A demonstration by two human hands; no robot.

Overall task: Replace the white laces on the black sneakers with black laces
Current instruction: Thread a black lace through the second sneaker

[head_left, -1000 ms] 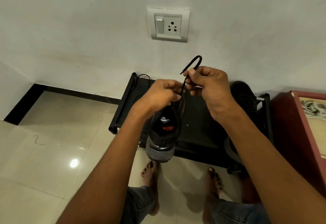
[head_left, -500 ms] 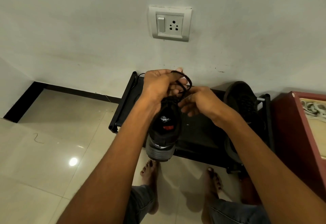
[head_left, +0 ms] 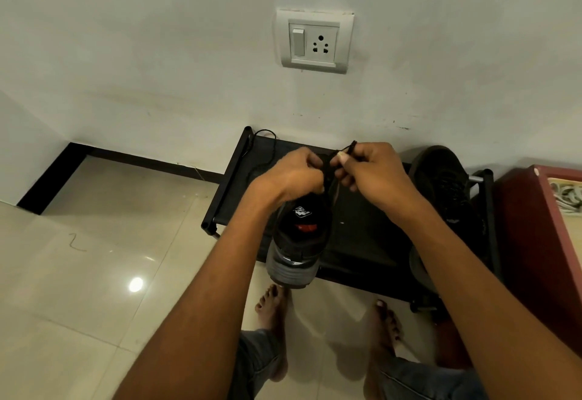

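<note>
Holding: my left hand [head_left: 294,176] grips the sneaker [head_left: 299,242] mid-frame, above the black rack [head_left: 371,242]; my right hand [head_left: 374,173] pinches the black lace [head_left: 348,148].
Handling: lace limp, thin, likely slippery; best pinched near its tip. Shoe light, flexible.
Room: wall close behind; open floor lower left.

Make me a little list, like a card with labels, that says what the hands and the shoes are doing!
left hand: grips the top of the held sneaker, fingers curled at the lace
right hand: pinches the black lace
held sneaker: black, up in the air, heel toward the camera
other sneaker: black, on the shoe rack, by the wall
shoe rack: black, low, against the wall
loose lace: black, on the rack's left end
white laces: none that I can see
wall socket: above the rack
</note>
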